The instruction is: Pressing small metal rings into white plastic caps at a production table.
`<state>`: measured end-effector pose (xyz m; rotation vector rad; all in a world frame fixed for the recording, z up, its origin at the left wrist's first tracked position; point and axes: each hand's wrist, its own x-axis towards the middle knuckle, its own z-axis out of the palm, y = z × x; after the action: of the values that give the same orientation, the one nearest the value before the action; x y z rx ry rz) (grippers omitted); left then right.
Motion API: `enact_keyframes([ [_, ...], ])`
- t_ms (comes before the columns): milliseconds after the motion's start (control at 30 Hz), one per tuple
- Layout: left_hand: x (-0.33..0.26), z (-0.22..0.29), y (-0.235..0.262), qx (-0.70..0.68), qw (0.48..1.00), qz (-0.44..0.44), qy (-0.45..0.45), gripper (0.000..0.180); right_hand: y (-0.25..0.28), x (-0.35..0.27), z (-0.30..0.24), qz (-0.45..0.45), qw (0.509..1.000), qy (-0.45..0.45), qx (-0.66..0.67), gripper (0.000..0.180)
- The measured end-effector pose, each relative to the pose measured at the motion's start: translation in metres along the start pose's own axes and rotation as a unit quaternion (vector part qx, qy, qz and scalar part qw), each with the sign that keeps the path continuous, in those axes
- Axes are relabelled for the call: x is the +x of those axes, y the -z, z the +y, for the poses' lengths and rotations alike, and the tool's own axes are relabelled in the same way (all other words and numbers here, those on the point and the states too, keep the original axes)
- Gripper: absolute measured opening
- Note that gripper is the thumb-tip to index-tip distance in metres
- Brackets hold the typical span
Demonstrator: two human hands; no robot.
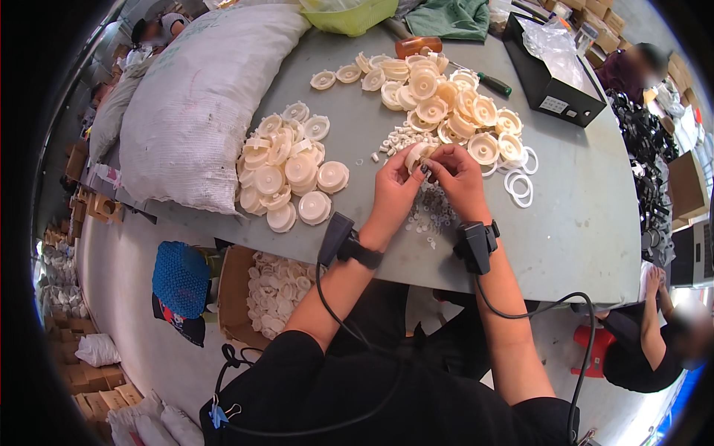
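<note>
Close together over the grey table, my hands hold a round cream plastic cap (418, 155). My left hand (398, 186) grips its left side between thumb and fingers. My right hand (459, 175) is closed at its right side, fingertips pinched against it; any small piece there is hidden. Just beyond lie small white cylindrical parts (401, 139) and a heap of similar round caps (431, 109). Under my hands are scattered small translucent washers (433, 210). White flat rings (519, 187) lie right of my right hand. Another pile of caps (280, 175) sits to the left.
A big white woven sack (212, 104) covers the table's left. At the back are a green basket (349, 18), an orange bottle (418, 47), a screwdriver (494, 84) and a black box (554, 78). A carton of white parts (235, 297) stands below. Another person (647, 349) sits at right.
</note>
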<state>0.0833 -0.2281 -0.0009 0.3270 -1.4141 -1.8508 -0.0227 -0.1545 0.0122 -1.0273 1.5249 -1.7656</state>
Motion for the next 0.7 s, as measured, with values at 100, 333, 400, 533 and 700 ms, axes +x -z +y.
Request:
enact_keyframes([
  [100,0.001,-0.002,0.000,-0.028,1.000,0.000,0.010,0.040,-0.002,-0.001,-0.001,0.031,0.999,0.018,-0.026,0.010],
  [333,0.006,-0.017,0.004,0.035,0.999,0.000,-0.001,0.040,0.005,-0.002,-0.003,0.006,1.000,0.021,0.018,0.010],
  [400,0.004,-0.013,0.007,0.025,0.999,0.001,-0.022,0.040,0.003,0.000,-0.003,-0.016,0.999,0.011,0.045,0.011],
  [533,0.002,-0.005,0.010,-0.001,1.000,0.003,-0.002,0.040,0.003,0.001,-0.004,-0.056,0.993,-0.021,0.103,0.014],
  [700,-0.002,-0.007,0.027,-0.023,1.000,0.012,-0.002,0.042,-0.004,0.005,0.009,-0.068,0.992,-0.044,0.099,0.017],
])
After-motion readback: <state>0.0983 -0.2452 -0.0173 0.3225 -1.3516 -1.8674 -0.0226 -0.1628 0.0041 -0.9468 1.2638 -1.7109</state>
